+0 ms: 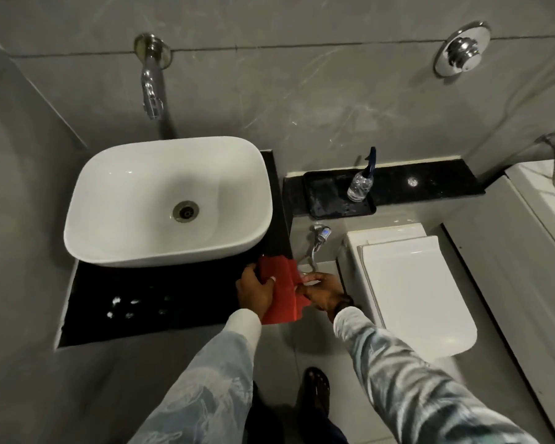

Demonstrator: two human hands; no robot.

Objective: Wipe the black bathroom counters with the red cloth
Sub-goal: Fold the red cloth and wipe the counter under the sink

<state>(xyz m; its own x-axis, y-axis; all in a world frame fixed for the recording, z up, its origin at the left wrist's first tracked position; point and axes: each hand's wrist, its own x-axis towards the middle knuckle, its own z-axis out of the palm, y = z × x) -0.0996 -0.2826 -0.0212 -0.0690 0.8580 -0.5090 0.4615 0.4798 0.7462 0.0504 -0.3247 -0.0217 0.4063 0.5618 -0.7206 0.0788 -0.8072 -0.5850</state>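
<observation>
Both hands grip a creased red cloth point(284, 291), left hand point(255, 291) and right hand point(326, 294), at the black tabletop's point(148, 302) front right corner.

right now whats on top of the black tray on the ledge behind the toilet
A clear spray bottle with a dark blue trigger stands at the back right of the black tray. The rest of the tray looks bare but wet. The spot under the bottle's base is hidden.
</observation>
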